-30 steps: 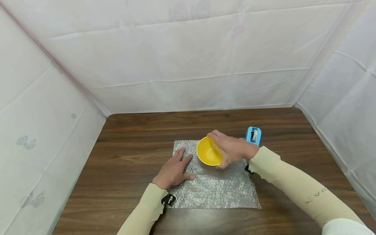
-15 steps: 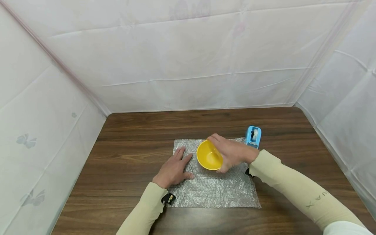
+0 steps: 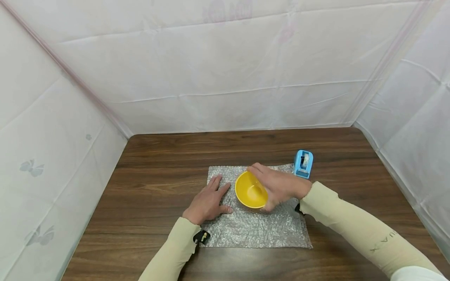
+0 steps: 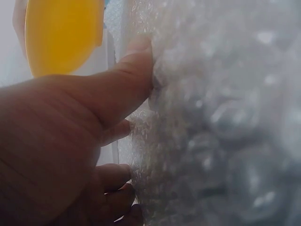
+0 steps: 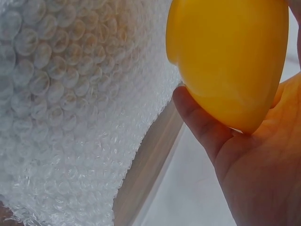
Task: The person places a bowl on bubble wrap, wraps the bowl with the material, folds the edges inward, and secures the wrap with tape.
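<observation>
A yellow bowl (image 3: 251, 191) is in my right hand (image 3: 279, 187), which grips it by its right side, fingers at the far rim and thumb at the near side. Its open side faces up. In the right wrist view the bowl (image 5: 230, 61) has its base close to the bubble wrap (image 5: 70, 94); a narrow gap seems to lie between them. My left hand (image 3: 206, 203) rests with fingers spread on the left part of the bubble wrap sheet (image 3: 260, 232). The left thumb (image 4: 127, 80) lies against the wrap in the left wrist view.
A blue tape dispenser (image 3: 303, 164) stands at the sheet's far right corner, beyond my right wrist. Everything rests on a dark wooden table (image 3: 158, 171). White sheeting (image 3: 218, 78) encloses the table at the back and both sides.
My right hand has brought the bowl a little nearer to me over the bubble wrap. The left hand has stayed in place.
</observation>
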`<state>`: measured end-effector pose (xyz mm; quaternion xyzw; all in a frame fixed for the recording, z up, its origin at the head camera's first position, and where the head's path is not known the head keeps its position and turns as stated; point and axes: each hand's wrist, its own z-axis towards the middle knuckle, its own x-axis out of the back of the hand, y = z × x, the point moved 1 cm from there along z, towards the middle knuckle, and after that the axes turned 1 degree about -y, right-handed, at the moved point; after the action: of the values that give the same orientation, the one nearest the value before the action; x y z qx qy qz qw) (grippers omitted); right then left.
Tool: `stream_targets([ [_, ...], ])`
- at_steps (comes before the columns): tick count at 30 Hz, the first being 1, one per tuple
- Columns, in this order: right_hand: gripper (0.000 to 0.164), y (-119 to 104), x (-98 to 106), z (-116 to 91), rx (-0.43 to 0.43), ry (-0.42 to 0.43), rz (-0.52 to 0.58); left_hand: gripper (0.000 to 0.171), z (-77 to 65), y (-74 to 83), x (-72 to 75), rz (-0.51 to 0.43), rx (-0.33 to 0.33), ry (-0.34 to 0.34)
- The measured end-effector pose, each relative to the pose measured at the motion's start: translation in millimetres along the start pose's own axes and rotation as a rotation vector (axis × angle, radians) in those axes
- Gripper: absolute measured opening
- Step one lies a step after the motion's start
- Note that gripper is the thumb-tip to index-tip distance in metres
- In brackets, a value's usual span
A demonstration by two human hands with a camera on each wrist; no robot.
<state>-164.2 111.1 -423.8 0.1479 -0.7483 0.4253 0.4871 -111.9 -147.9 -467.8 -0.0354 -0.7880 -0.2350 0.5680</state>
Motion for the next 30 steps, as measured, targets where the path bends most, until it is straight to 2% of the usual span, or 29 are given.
stream_targets([
  [5,0.119,-2.3,0.5,-1.6,0.015,-0.006,-0.016,0.083,0.1,-0.5,-0.2,-0.013,0.004,0.001],
  [17,0.121,-4.6,0.3,-4.8,-0.015,-0.026,-0.008,0.083,0.7,-1.0,-1.1,0.004,-0.017,0.027],
  [30,0.122,-4.6,-6.0,-9.1,-0.001,-0.026,-0.028,0.083,0.8,-0.9,-1.0,0.005,-0.007,0.017],
])
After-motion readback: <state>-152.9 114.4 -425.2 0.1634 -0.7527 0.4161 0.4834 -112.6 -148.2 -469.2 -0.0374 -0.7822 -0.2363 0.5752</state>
